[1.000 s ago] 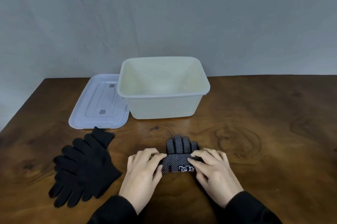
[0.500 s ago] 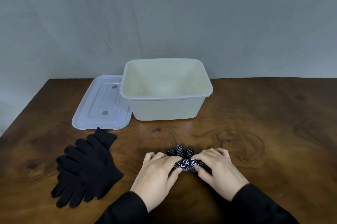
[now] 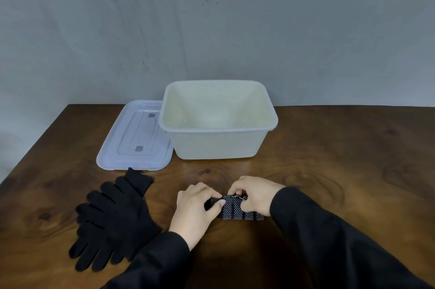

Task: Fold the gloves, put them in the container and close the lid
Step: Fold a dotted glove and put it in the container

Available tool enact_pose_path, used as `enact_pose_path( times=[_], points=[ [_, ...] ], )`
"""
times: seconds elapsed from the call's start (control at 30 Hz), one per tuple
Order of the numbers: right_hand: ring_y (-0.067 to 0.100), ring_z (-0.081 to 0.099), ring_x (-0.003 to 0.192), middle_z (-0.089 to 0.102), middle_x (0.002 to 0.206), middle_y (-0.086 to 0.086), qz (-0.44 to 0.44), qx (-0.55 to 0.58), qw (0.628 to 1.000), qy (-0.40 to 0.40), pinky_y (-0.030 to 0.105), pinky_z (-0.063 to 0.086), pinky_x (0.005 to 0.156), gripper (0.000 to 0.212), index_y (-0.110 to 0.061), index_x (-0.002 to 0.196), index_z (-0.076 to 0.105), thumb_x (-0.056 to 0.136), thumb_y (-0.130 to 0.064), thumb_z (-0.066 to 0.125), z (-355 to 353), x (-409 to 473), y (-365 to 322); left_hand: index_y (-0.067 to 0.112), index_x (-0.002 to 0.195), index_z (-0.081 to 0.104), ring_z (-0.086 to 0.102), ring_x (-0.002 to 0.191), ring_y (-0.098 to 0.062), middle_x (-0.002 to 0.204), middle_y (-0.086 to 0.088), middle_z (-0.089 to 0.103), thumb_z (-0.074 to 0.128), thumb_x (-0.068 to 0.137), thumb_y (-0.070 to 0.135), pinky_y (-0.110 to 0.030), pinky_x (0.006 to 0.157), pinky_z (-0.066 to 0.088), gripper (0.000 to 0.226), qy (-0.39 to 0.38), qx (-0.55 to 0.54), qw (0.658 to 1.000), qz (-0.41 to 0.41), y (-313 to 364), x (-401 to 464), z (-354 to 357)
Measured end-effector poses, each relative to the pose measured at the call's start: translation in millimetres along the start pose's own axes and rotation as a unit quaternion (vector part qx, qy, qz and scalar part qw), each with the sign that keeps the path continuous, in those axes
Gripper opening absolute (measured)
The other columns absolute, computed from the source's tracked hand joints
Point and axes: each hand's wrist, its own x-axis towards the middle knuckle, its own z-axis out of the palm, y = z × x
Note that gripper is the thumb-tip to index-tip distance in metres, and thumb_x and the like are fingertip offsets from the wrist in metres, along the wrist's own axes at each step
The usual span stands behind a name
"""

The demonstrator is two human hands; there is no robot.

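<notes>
both hands, left hand and right hand, pinching dotted glove; its middle hidden under fingers; glove fingertips now folded toward wrists, earlier pointing away.

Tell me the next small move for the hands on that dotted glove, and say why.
Probably lift the folded black white-dotted glove and carry it into the open cream plastic container. Both the left hand and right hand already pinch it into a compact bundle, and the container is empty, its translucent lid lying off beside it.
</notes>
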Motion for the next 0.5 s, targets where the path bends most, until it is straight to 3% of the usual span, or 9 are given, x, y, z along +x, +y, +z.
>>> enact_pose_path(
  times=[0.13,0.27,0.37,0.43,0.5],
  points=[
    [0.011,0.053,0.097,0.057,0.111,-0.007,0.019,0.021,1.0,0.01,0.021,0.041,0.081,0.036,-0.024,0.119,0.066,0.085,-0.014,0.063,4,2,3,0.037,0.103,0.075,0.047,0.104,-0.001,0.101,0.029,0.057,0.059,0.092,0.056,-0.017,0.09,0.029,0.027,-0.019,-0.014,1.0,0.003,-2,-2,-4],
    [0.007,0.053,0.099,0.053,0.105,-0.014,0.023,0.056,0.998,0.014,0.01,0.037,0.073,0.033,-0.027,0.118,0.066,0.086,-0.017,0.064,3,-3,7,0.04,0.103,0.071,0.045,0.111,0.006,0.106,0.03,0.057,0.043,0.091,0.063,-0.017,0.096,0.032,0.038,0.005,-0.049,0.999,-0.005,-8,7,-15],
    [0.007,0.057,0.103,0.054,0.098,-0.02,0.016,0.088,0.996,0.009,0.008,0.037,0.076,0.034,-0.031,0.115,0.067,0.084,-0.017,0.064,-13,-16,3,0.026,0.102,0.073,0.055,0.098,-0.004,0.098,0.017,0.065,0.052,0.1,0.043,-0.028,0.093,0.042,0.027,0.087,-0.029,0.995,-0.036,-21,24,-25],
    [0.003,0.061,0.093,0.062,0.093,-0.018,0.006,0.108,0.994,0.01,0.013,0.041,0.074,0.031,-0.04,0.103,0.067,0.081,-0.018,0.065,-41,-27,-4,0.022,0.103,0.072,0.057,0.094,-0.012,0.096,0.01,0.065,0.058,0.103,0.028,-0.035,0.091,0.048,0.016,0.102,0.002,0.993,-0.059,-28,36,-28],
    [0.004,0.062,0.078,0.068,0.087,-0.013,-0.006,0.107,0.994,0.039,0.017,0.045,0.069,0.026,-0.041,0.095,0.067,0.076,-0.022,0.066,-81,-36,-15,0.023,0.101,0.071,0.057,0.09,-0.014,0.092,0.01,0.062,0.055,0.104,0.028,-0.038,0.088,0.05,0.016,0.092,0.039,0.993,-0.068,-32,43,-27]
  ],
)
